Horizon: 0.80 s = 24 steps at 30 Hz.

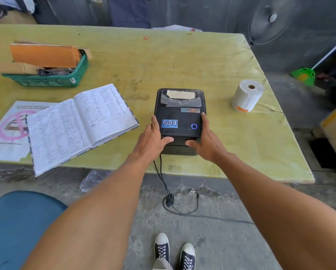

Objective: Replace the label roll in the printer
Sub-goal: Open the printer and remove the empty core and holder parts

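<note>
I see the black label printer (179, 121) near the front edge of the yellow-green table (163, 59), lid shut, cables (163, 182) hanging over that edge. My left hand (153, 139) and right hand (206, 141) clasp its left and right sides, fingers spread along the lid, thumbs on the front. The white label roll (247, 95) stands on end near the right edge, well apart; an open ledger (79, 125) lies left.
</note>
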Each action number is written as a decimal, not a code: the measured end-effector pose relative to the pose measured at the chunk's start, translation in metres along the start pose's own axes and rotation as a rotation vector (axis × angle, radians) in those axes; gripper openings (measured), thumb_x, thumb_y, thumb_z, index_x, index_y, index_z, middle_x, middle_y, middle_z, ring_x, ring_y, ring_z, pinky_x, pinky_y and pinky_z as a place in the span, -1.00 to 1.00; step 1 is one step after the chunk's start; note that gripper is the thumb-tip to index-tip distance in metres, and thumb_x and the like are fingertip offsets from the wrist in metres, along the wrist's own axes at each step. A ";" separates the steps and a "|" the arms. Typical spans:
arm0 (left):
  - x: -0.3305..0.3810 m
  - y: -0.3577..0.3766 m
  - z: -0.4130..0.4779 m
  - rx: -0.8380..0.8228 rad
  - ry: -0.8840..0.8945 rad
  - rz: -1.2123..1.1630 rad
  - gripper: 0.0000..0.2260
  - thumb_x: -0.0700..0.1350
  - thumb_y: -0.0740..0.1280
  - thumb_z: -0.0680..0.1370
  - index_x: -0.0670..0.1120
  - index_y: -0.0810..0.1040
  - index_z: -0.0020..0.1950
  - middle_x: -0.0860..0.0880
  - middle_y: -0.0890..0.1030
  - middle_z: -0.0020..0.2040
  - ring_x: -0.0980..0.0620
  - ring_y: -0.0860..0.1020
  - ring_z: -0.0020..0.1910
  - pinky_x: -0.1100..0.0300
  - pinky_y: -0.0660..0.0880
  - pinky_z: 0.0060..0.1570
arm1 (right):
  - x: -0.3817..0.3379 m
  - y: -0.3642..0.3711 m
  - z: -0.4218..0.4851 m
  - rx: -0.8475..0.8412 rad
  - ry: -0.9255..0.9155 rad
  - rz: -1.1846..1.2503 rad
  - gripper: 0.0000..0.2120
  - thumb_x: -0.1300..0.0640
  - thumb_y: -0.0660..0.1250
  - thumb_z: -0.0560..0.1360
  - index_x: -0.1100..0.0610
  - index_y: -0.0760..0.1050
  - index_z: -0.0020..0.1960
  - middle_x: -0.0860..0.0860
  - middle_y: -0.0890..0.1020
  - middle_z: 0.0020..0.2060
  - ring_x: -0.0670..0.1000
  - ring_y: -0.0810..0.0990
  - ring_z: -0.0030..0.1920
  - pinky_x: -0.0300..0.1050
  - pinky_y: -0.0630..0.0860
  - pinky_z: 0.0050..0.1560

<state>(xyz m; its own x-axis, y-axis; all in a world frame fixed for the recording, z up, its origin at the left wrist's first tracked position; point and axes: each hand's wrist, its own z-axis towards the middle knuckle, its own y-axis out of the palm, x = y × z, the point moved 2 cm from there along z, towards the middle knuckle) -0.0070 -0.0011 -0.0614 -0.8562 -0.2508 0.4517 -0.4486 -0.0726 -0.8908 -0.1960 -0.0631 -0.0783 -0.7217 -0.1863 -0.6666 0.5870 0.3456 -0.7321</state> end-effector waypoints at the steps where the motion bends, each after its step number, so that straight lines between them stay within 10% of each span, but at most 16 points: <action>1: -0.001 0.000 0.000 -0.001 -0.002 -0.003 -0.13 0.21 0.28 0.55 -0.18 -0.16 0.58 -0.27 0.38 0.38 -0.24 0.45 0.27 -0.03 0.43 0.17 | 0.001 0.000 0.000 0.012 0.003 0.004 0.01 -0.02 0.43 0.49 -0.08 -0.33 0.56 0.28 0.49 0.26 0.29 0.52 0.17 0.18 0.48 0.19; 24: -0.009 0.000 0.004 0.043 0.057 0.008 -0.11 0.27 0.27 0.52 -0.18 -0.11 0.58 -0.26 0.50 0.29 -0.22 0.48 0.23 -0.03 0.44 0.19 | 0.008 -0.006 0.006 0.043 -0.044 -0.091 -0.06 -0.15 0.43 0.44 -0.20 -0.19 0.51 0.24 0.54 0.16 0.23 0.52 0.05 0.02 0.41 -0.01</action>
<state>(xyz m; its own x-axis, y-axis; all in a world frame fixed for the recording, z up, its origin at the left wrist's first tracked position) 0.0017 -0.0030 -0.0652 -0.8732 -0.1966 0.4459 -0.4316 -0.1131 -0.8950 -0.2029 -0.0727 -0.0798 -0.7562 -0.2558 -0.6023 0.5359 0.2860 -0.7944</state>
